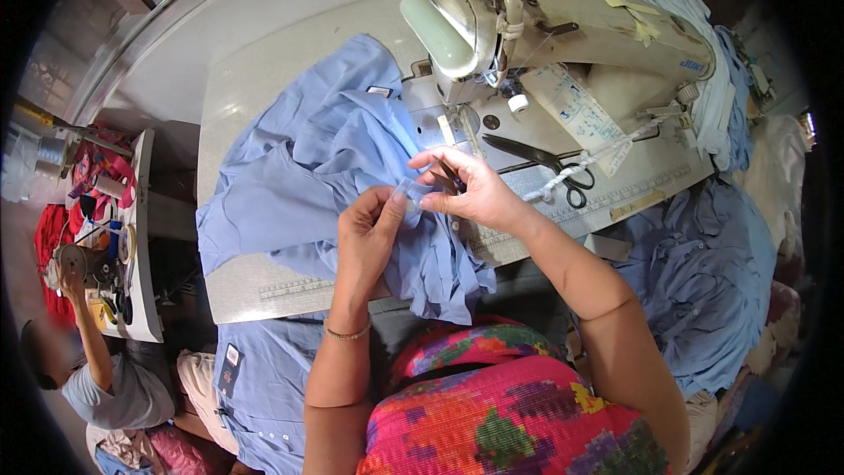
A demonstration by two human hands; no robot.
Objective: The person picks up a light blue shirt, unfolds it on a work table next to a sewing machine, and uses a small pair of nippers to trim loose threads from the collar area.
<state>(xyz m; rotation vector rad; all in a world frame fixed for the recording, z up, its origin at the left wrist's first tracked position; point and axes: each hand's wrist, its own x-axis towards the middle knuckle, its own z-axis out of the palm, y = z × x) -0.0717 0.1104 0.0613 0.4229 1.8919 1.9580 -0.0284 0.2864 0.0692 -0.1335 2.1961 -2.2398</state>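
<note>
A light blue shirt (308, 145) lies bunched on the sewing table, its near end hanging over the front edge. My left hand (367, 227) pinches a small folded edge of it between thumb and fingers. Close beside, my right hand (475, 192) is closed around small dark thread snips (448, 178), whose blades point toward the pinched cloth. The right thumb and fingertips are near that same edge; whether they touch it I cannot tell. Part of the snips is hidden in the palm.
A sewing machine (563, 22) stands behind. Black-handled scissors (536, 156) and a marked paper (576, 114) rest on its bed, beside a twisted white cord (567, 174). Blue garments (703, 273) are piled right; another blue shirt (264, 387) hangs below. A co-worker (119, 391) sits left.
</note>
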